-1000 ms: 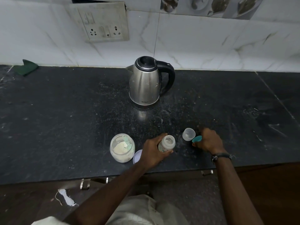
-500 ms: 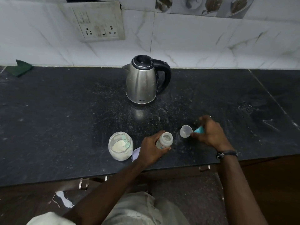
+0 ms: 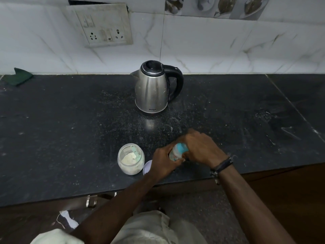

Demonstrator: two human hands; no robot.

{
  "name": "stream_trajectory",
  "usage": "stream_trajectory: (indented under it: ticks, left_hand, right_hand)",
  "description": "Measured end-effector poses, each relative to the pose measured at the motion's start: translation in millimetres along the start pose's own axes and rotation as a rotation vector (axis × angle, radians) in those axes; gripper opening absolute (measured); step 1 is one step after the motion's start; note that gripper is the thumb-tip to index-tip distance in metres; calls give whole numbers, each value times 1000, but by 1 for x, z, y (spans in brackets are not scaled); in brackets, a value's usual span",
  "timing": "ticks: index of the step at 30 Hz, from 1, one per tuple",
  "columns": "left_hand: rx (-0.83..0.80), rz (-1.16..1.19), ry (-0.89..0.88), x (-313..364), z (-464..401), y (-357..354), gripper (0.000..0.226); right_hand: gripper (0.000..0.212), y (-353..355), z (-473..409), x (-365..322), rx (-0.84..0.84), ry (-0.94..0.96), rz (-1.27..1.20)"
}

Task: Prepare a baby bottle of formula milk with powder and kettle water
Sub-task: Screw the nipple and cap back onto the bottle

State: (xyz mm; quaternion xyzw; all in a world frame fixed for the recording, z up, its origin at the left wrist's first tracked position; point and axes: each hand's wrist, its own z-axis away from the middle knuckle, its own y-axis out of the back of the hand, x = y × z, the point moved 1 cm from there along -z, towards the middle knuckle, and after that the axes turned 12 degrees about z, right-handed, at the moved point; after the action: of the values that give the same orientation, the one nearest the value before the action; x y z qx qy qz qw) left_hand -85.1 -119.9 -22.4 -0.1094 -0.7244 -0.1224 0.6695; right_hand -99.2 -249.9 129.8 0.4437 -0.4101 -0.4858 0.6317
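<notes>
A small baby bottle [image 3: 174,154] stands near the front edge of the black counter [image 3: 70,131]. My left hand [image 3: 162,162] grips its body. My right hand [image 3: 200,147] holds a teal teat ring [image 3: 182,147] right on the bottle's mouth. An open clear jar [image 3: 131,158] of pale formula powder with a scoop inside stands to the left. Its lid [image 3: 147,167] lies flat between jar and left hand. A steel kettle [image 3: 153,87] with a black handle stands further back. The clear cap seen earlier is hidden.
A wall socket panel [image 3: 103,26] sits on the tiled wall behind the kettle. A green cloth [image 3: 18,76] lies at the counter's far left. White powder specks dust the counter around the kettle. Drawer handles [image 3: 91,200] show under the counter edge.
My right hand picked the teal ring up from beside the clear cap and carried it left onto the bottle's mouth. My left hand stayed on the bottle.
</notes>
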Motion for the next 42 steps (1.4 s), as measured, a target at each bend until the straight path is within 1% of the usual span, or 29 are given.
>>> stream_trajectory:
  ticks: [1,4,8,11,16,21,24,26,30,32,34,36,37,39,40,42]
  left_hand:
    - [-3,-18,19,-1,-1,0,53]
    - [-30,-49,-18,0,1,2,54]
    - [-18,-11,21,3,1,2,56]
    - [-33,-45,46,0,0,2,55]
    - [-36,-27,13,3,1,2,61]
    - [-15,-18,2,4,3,3,61]
    - [-25,-15,-11,4,1,4,59]
    - [-26,-32,-27,4,1,3,55]
    - [-2,-51,-42,2,2,2,58]
    - [-10,-49,-38,3,2,4,58]
    - [-28,-41,-46,4,1,3,54]
    - [-17,-29,-44,4,2,3,52]
    - [-8,-22,-40,5,2,3,53]
    - [-7,-22,-38,4,2,2,57]
    - [-14,-38,-33,4,2,2,57]
    - [-16,-69,-38,2,1,3,57]
  right_hand:
    - [44,-3,-2,-3,0,3,21]
    - [41,-7,-8,-8,4,3,59]
    - [38,-4,-12,-12,-22,18,106]
    - [41,0,-10,-11,-18,31,93]
    - [44,4,-9,-7,-15,58,79]
    - [37,2,-11,-7,-11,120,80]
    - [35,4,-12,-7,-1,73,63]
    - [40,5,-11,-10,19,-1,67]
    - [67,6,-6,-16,88,-130,249]
    - [73,9,-4,-12,69,-150,256]
    - [68,9,-4,-5,-8,-131,186]
    - [53,6,-6,-2,-59,-36,115]
    - [48,5,-6,-4,-65,6,99]
    - [42,3,-5,-8,-37,-12,112]
    - [45,2,-5,-10,-7,-57,143]
    - [66,2,-4,-13,51,-140,242]
